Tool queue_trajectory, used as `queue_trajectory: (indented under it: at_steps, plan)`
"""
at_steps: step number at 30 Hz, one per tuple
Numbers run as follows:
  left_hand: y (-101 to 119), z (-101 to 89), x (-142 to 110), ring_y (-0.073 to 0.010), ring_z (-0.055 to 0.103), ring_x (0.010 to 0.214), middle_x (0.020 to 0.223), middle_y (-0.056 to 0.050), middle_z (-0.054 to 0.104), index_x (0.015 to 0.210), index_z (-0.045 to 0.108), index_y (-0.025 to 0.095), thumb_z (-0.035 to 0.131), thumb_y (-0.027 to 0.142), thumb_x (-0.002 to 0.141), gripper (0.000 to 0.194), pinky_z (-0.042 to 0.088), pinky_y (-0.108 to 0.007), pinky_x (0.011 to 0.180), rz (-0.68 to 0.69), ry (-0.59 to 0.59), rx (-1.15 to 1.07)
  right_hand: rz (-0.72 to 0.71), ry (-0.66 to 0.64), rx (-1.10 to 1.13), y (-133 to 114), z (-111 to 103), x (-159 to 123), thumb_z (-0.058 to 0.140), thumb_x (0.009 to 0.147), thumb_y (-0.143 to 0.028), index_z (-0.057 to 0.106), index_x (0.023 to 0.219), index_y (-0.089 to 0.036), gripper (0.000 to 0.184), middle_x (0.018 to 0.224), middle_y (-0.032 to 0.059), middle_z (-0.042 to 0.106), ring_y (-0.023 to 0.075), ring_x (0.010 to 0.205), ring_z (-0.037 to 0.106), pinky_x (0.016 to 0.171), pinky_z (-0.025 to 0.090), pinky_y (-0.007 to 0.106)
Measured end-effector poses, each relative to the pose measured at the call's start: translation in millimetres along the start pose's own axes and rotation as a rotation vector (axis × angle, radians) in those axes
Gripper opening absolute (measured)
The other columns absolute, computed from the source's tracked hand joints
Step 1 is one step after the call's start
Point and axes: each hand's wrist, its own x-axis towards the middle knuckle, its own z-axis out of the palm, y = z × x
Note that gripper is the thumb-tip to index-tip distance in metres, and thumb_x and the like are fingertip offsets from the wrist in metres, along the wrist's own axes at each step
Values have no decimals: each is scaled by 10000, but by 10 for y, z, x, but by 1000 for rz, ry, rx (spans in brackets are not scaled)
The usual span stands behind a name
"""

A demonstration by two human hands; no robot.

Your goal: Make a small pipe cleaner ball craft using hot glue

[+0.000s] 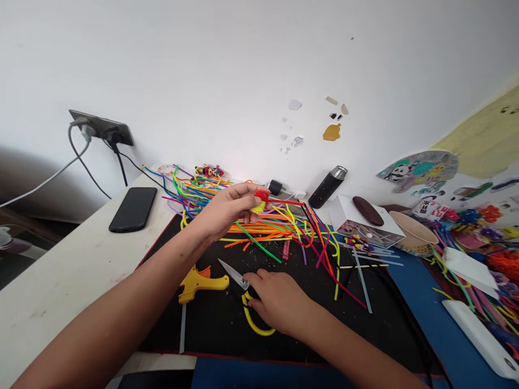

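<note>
My left hand [225, 210] is raised over the pile of pipe cleaners, its fingers pinching a small red and yellow pipe-cleaner piece [260, 201]. A red stem runs out from this piece to the right. Lower down, my right hand [279, 300] has its thumb and fingers closed on the scissors [233, 274] near the pivot. The scissors lie low over the black mat [219, 335], blades pointing up and left, with yellow handle loops partly behind the hand. Left of them rests a yellow glue gun [203, 284] with a clear glue stick in it.
Colourful pipe cleaners [267, 229] spread across the mat's back. A phone [133, 209] lies at left. A black flask [327, 186], a white box [365, 221] with a dark case on top and a bowl [416, 232] stand at right. Wall sockets [101, 127] hold plugged cables.
</note>
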Motion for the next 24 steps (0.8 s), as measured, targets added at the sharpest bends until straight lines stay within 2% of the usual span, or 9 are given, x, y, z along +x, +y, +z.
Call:
queue_trajectory:
  at_steps: [3, 7, 19, 24]
  plan:
    - [7, -8, -6, -107, 620, 588, 869, -51, 771, 1032, 784, 165, 804, 282, 785, 274, 500, -241, 585, 7, -15, 20, 43, 7, 29, 26, 14, -7, 683, 1005, -381, 626, 1410, -214, 442, 1210, 120, 740, 325, 1015, 766, 812, 557, 382]
    - [-11, -28, 0, -119, 638, 614, 877, -51, 764, 1091, 786, 173, 785, 281, 813, 298, 477, -239, 568, 22, -34, 58, 66, 9, 16, 18, 35, 1, 679, 1000, -381, 628, 1400, -199, 442, 1186, 131, 741, 328, 1000, 768, 802, 556, 381]
    - [83, -84, -20, -126, 644, 650, 916, -62, 786, 1114, 785, 180, 765, 301, 839, 301, 520, -253, 608, 77, -59, 106, 71, 1, -44, -68, 31, -13, 625, 1014, -320, 668, 1265, -164, 298, 1126, 132, 735, 298, 933, 763, 740, 543, 358]
    - [61, -95, -7, -109, 634, 603, 913, -51, 779, 1122, 781, 187, 773, 304, 826, 319, 510, -249, 590, 56, -58, 127, 84, -15, 2, -70, 16, 22, 644, 947, -299, 698, 1223, -153, 317, 1106, 133, 757, 296, 914, 761, 731, 514, 350]
